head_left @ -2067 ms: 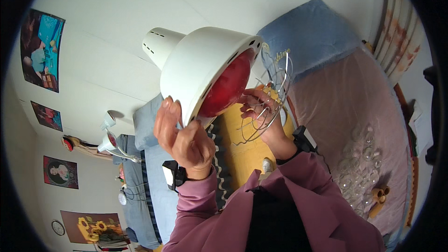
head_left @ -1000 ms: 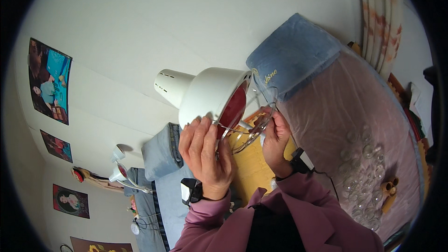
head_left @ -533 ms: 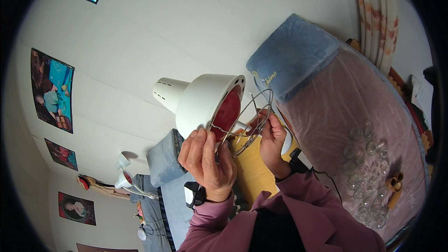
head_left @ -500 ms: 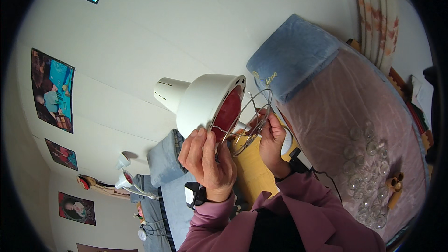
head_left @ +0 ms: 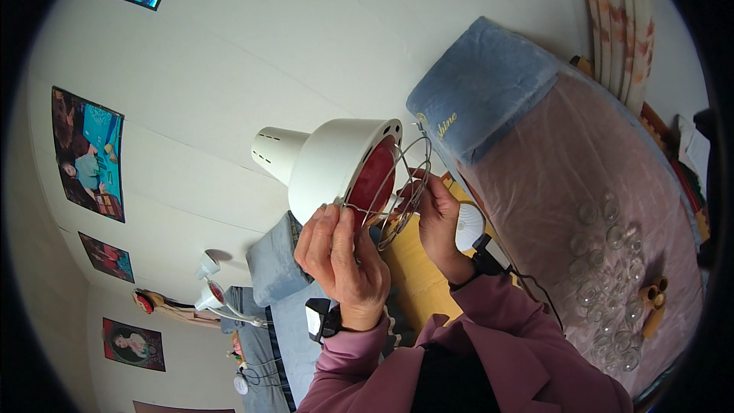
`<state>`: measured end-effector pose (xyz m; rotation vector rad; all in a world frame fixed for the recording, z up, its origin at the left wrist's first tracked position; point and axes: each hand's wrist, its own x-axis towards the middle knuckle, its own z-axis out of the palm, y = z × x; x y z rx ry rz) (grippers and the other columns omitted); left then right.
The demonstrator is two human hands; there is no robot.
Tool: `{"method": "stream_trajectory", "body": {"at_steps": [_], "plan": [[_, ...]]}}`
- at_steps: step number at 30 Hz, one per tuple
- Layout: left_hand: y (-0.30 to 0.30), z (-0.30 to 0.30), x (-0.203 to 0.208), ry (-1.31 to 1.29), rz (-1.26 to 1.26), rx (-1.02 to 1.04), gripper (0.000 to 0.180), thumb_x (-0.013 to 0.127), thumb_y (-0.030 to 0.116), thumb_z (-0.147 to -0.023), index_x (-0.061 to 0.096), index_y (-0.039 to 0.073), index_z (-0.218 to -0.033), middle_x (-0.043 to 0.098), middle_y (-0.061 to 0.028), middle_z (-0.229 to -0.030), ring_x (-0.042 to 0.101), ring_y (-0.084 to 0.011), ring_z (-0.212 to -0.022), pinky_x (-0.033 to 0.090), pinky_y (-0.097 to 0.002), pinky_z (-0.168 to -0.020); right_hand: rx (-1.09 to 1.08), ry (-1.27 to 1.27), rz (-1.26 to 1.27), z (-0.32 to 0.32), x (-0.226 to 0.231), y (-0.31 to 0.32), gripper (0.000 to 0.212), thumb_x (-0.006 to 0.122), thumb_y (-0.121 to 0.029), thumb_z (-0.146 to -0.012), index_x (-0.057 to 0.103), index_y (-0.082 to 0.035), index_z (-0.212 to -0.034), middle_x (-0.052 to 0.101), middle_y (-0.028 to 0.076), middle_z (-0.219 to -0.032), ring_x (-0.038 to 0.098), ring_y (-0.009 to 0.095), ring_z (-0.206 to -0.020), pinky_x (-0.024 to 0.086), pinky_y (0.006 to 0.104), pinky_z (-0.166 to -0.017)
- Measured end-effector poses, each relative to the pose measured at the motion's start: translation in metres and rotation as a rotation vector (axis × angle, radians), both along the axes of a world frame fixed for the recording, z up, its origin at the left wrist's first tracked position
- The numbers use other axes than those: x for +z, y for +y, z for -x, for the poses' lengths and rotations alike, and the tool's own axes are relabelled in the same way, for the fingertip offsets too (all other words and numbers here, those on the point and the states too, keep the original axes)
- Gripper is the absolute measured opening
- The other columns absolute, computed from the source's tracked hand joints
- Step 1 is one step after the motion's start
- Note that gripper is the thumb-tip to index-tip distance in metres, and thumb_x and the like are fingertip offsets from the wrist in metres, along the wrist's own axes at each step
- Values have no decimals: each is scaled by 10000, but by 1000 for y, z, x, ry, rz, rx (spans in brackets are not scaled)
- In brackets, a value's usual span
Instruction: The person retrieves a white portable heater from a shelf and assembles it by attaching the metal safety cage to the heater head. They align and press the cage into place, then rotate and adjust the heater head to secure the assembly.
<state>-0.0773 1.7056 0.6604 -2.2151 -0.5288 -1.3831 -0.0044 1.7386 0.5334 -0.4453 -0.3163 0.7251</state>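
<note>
Closer now than half a second back: the wire guard (head_left: 401, 183) has swung in toward the rim of the white lamp shade (head_left: 336, 160) and stands nearly flat across the red bulb (head_left: 375, 180), where before it hung out at an angle. Left hand (head_left: 340, 256) is up at the lower edge of the shade, fingers curled, its grip closed on the guard's wire right at the rim. Right hand (head_left: 434, 226) is on the far side, thumb and fingers pinched narrow on the outer ring of the same guard. So the guard sits between both hands, hard against the lamp's mouth, up in front of the white wall (head_left: 229, 69).

To seat it well, I'd judge the ring wants squeezing evenly from both sides so its wire ends spring in behind the rim together, with the shade kept steady and no wire pressed on the bulb.

Hard to read: whether any wire end has caught inside the rim, because the left fingers cover that spot. The lamp's neck runs off behind the shade. Below lie a bed with a pink cover (head_left: 596, 176), a blue pillow (head_left: 482, 84) and a cluster of clear glass cups (head_left: 612, 275), too small to count.
</note>
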Motion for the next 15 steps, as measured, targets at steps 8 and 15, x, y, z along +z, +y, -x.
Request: {"method": "stream_trajectory", "body": {"at_steps": [8, 15], "plan": [[0, -3, 5, 55, 30, 38, 395, 668, -65, -854, 658, 2, -1244, 605, -131, -1158, 566, -283, -1050, 453, -377, -904, 32, -7, -52, 2, -5, -1, 238, 438, -59, -1050, 594, 35, -1204, 668, 76, -930, 663, 126, -807, 600, 279, -723], [-3, 0, 2, 161, 30, 129, 424, 489, -80, -953, 574, -12, -1362, 468, -148, -1227, 527, -252, -1124, 505, -348, -889, 246, 23, -245, -7, -25, -4, 171, 522, -98, -1028, 594, 21, -1127, 662, 73, -1010, 658, 140, -918, 551, 301, -883]]}}
